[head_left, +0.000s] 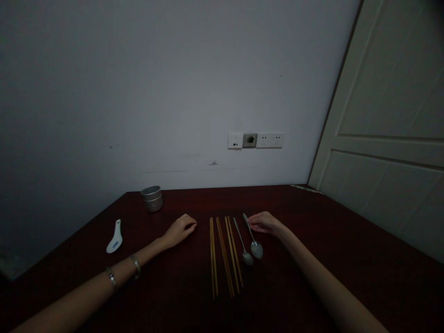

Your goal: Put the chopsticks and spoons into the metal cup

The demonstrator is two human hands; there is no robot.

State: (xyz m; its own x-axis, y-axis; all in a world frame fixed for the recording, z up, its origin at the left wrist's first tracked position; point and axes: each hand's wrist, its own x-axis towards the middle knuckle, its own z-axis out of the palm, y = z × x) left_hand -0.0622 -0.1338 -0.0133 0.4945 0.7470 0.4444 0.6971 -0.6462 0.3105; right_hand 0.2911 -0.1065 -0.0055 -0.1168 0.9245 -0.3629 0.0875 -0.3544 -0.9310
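My left hand [179, 231] rests on the dark red table with its fingers curled in and nothing seen in them. My right hand [265, 223] has its fingers closed at the upper handle of a metal spoon [256, 249], whose bowl points toward me. Just left of that spoon lies a smaller metal spoon [247, 258]. Between my hands, pairs of wooden chopsticks lie lengthwise: a light pair [213, 259], a browner pair [225, 256] and another light pair [234, 254].
A metal cup [151, 199] stands at the back left of the table [166, 296]. A white ceramic soup spoon [115, 238] lies nearer on the left. Behind is a wall with power sockets [269, 140]; a pale panelled door [385, 152] rises on the right.
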